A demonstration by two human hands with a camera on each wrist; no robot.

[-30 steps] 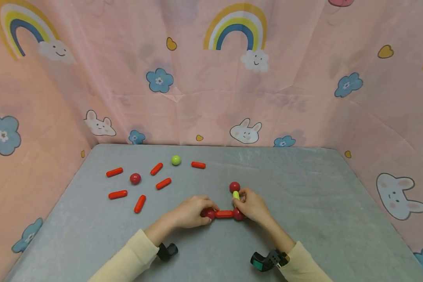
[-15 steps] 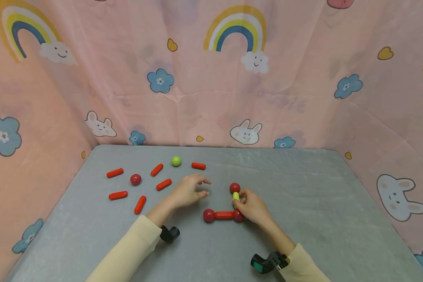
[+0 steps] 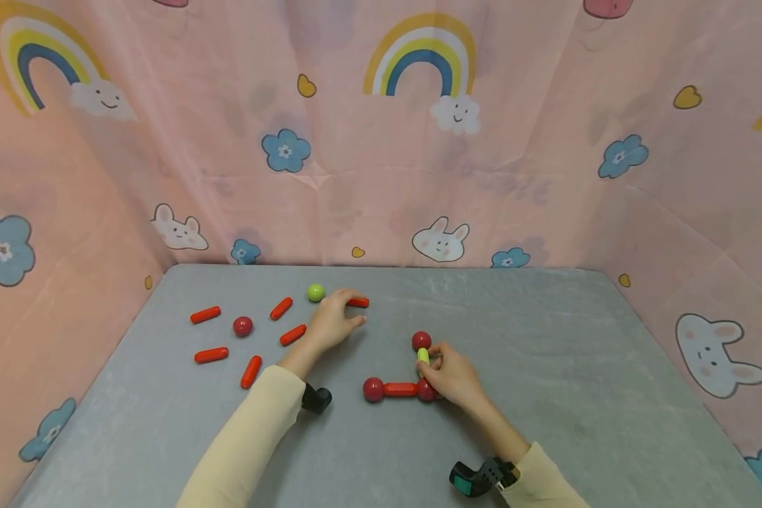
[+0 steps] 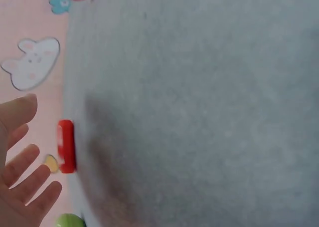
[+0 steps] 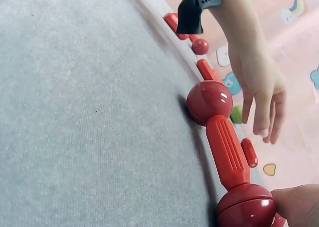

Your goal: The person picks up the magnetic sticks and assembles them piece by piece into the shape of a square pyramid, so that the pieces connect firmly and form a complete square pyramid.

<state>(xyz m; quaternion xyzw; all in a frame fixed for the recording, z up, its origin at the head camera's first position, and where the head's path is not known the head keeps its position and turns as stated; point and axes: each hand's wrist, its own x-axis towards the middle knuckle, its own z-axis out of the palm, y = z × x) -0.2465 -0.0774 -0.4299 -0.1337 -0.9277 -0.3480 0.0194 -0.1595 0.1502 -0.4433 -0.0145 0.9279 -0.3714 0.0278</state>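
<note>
On the grey table (image 3: 546, 339) lies a small frame: a red ball (image 3: 373, 389), a red stick (image 3: 401, 389) and a second red ball (image 3: 427, 390) in a row. A short green stick (image 3: 424, 355) runs from that ball up to a third red ball (image 3: 421, 341). My right hand (image 3: 433, 363) pinches the green stick and rests against the corner ball (image 5: 246, 207). My left hand (image 3: 341, 310) hovers with straight fingers (image 4: 22, 174) just beside a loose red stick (image 3: 358, 303) (image 4: 66, 146), holding nothing.
Several loose red sticks (image 3: 212, 355) lie at the table's left, with a red ball (image 3: 243, 326) among them. A green ball (image 3: 316, 292) sits just left of my left hand. Pink patterned cloth (image 3: 381, 176) walls in the table on three sides.
My left hand let go of the frame's left ball and moved up and away to the loose red stick near the green ball. The right hand stayed on the green stick.
</note>
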